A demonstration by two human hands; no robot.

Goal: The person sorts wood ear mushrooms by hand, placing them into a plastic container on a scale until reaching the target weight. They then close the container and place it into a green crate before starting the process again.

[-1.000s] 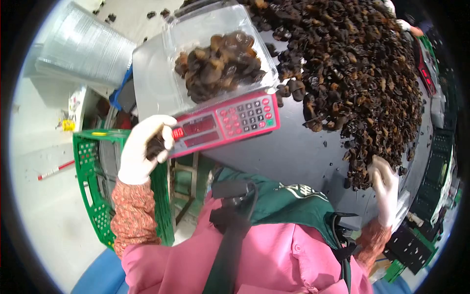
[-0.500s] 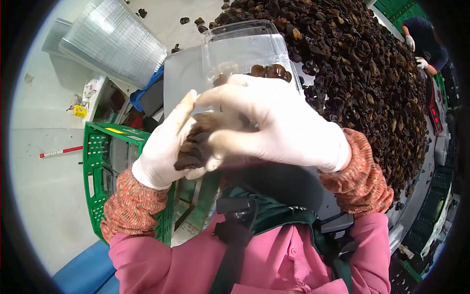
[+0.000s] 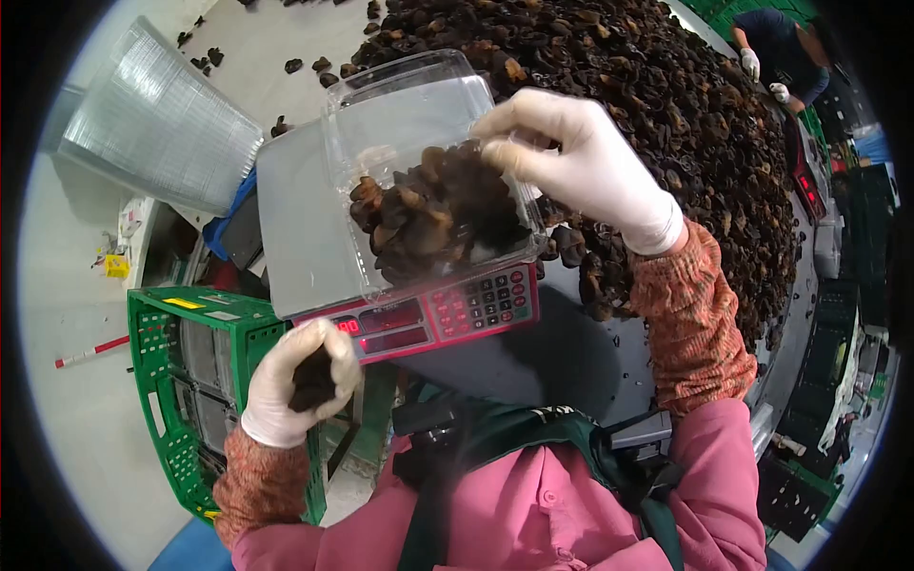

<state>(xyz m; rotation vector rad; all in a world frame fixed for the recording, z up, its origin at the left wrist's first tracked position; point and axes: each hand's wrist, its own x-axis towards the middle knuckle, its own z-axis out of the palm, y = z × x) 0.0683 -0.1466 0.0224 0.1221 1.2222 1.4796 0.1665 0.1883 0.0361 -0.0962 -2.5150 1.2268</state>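
White-gloved right hand (image 3: 583,169); mottled orange-brown sleeve (image 3: 690,319) behind it. Blackish-brown pieces (image 3: 424,221) beside it. Near left hand (image 3: 303,379): red scale panel (image 3: 436,324), green crate (image 3: 152,366).

Single head-worn camera, facing forward and steeply down. Very wide field, black at the corners, edges bowed near the rim. Wearer's pink shirt (image 3: 514,504) close below, along the bottom; left hand (image 3: 300,385), right hand (image 3: 590,171) and scale (image 3: 438,319) at close range. Bench (image 3: 624,352) recedes upward; co-worker (image 3: 781,48) farther off, upper right.
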